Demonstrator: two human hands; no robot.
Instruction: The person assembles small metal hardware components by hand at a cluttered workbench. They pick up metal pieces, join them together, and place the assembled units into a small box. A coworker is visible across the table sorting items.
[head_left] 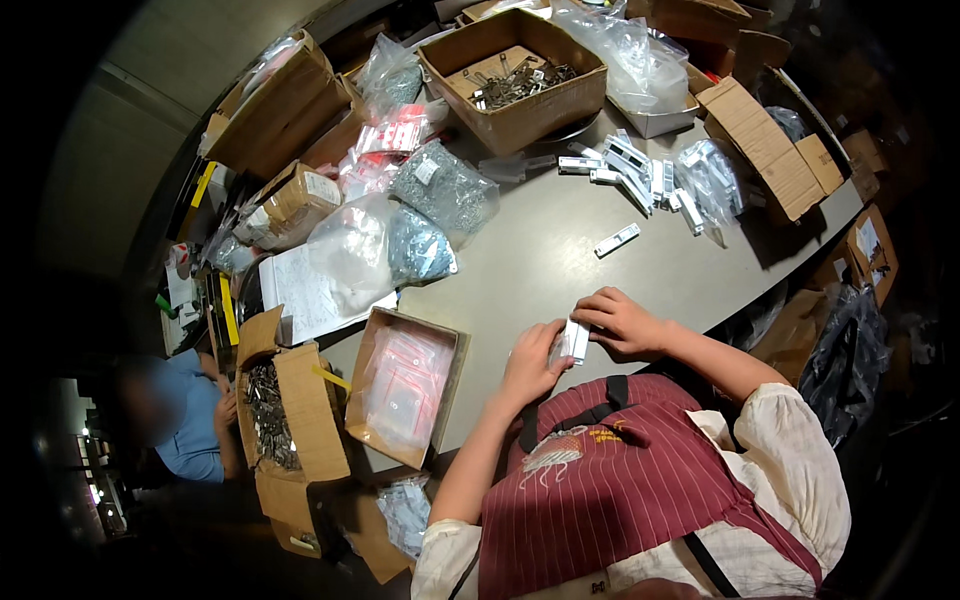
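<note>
Close to my apron, at the table's near edge, both hands hold a small white oblong piece. My left hand pinches its left side, where something clear, like plastic film, shows by the fingers. The fingers of my right hand bend over its upper right part. Beyond them lies a single white and grey oblong piece. Farther back is a loose heap of similar white pieces, next to a clear bag with more inside. The exact kind of these pieces is too small to tell.
An open box of flat clear bags with red edges stands left of me. A carton of dark metal parts is beside it. Filled plastic bags and a carton of metal parts crowd the back. A person in blue sits far left.
</note>
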